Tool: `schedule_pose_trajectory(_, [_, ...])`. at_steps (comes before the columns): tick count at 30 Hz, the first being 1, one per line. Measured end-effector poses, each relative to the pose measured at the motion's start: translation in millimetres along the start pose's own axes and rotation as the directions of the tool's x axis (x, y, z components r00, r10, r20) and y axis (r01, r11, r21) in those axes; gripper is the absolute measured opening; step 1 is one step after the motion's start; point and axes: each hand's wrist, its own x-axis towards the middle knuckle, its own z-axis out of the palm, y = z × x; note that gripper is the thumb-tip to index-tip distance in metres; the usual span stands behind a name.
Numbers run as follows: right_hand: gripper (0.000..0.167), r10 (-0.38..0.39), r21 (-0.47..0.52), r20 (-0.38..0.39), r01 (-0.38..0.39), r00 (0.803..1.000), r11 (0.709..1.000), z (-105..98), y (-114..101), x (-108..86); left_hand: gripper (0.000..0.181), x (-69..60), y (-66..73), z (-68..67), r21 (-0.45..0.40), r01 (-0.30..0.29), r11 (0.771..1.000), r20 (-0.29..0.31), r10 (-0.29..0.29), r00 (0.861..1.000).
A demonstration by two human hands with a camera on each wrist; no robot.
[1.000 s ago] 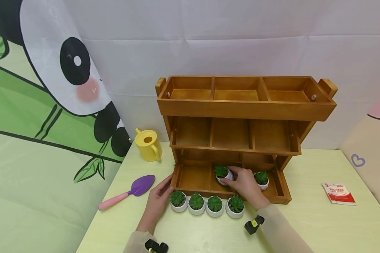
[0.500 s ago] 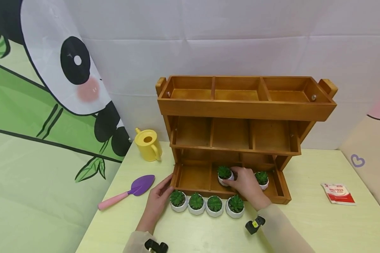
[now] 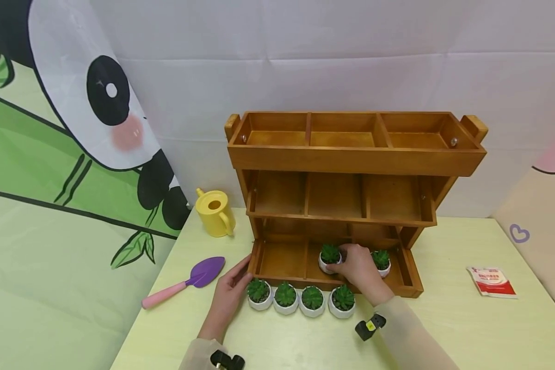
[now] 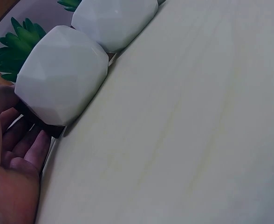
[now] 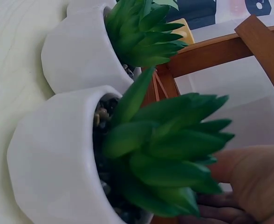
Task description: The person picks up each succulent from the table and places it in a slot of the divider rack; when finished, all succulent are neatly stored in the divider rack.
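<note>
My right hand (image 3: 361, 264) pinches a small potted succulent (image 3: 330, 255) in a white pot, in the middle compartment of the wooden shelf's (image 3: 358, 158) lowest tier. To its right, a second potted succulent (image 3: 381, 261) sits in the right compartment. My left hand (image 3: 230, 295) grips the lower left corner of the shelf; in the left wrist view its curled fingers (image 4: 38, 148) lie beside a white pot (image 4: 62, 77). Several more potted succulents (image 3: 312, 300) stand in a row before the shelf. The right wrist view shows this row close up, hiding the held pot.
Left of the shelf are a yellow watering can (image 3: 215, 213) and a toy trowel (image 3: 203, 273) with purple blade and pink handle. A red and white packet (image 3: 492, 282) lies at the right on the pale table (image 3: 448, 329). A printed cloth backdrop (image 3: 351, 56) hangs behind.
The right hand's succulent has shifted slightly right within the middle compartment and now stands more upright. The left hand stays at the shelf corner.
</note>
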Motion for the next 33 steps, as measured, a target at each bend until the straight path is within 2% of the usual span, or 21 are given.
schedule_pose_trajectory(24, [0.059, 0.017, -0.014, -0.019, -0.018, 1.000, 1.000, 2, -2, -8.4, 0.047, 0.3, -4.4, 0.6, -0.021, -0.020, 1.000, -0.009, 0.019, 1.000])
schedule_pose_trajectory(33, [0.060, -0.042, 0.019, -0.027, 0.043, 0.999, 0.999, -2, 2, -19.2, 0.048, 0.6, -3.4, -0.9, -0.012, -0.016, 1.000, 0.001, 0.016, 1.000])
